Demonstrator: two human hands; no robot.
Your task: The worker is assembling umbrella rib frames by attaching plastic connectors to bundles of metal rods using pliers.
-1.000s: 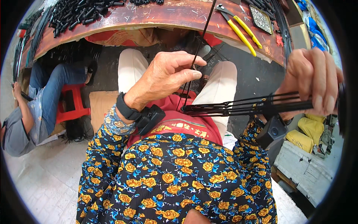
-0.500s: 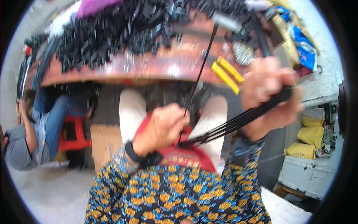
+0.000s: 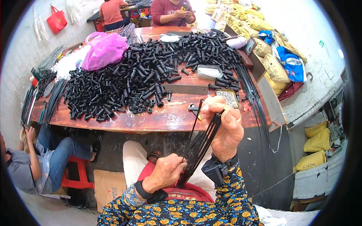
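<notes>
Head view: your right hand [image 3: 226, 130] grips rods [image 3: 201, 152] slanting down-left, away from the bench's [image 3: 166, 121] near edge; your left hand [image 3: 166, 170], closed on one, is nearer their lower ends.

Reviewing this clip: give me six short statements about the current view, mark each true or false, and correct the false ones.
1. The right hand holds a bundle of thin black rods. True.
2. Black tubular parts lie heaped on the wooden table. True.
3. A green plastic bag lies on the table. False: it is a magenta plastic bag.
4. The left hand has its fingers curled, with a single black rod at the fingertips. True.
5. A yellow stool stands at the left of the picture. False: it is a red stool.
6. The left hand rests flat on the table. False: it is over the lap, short of the table.
</notes>
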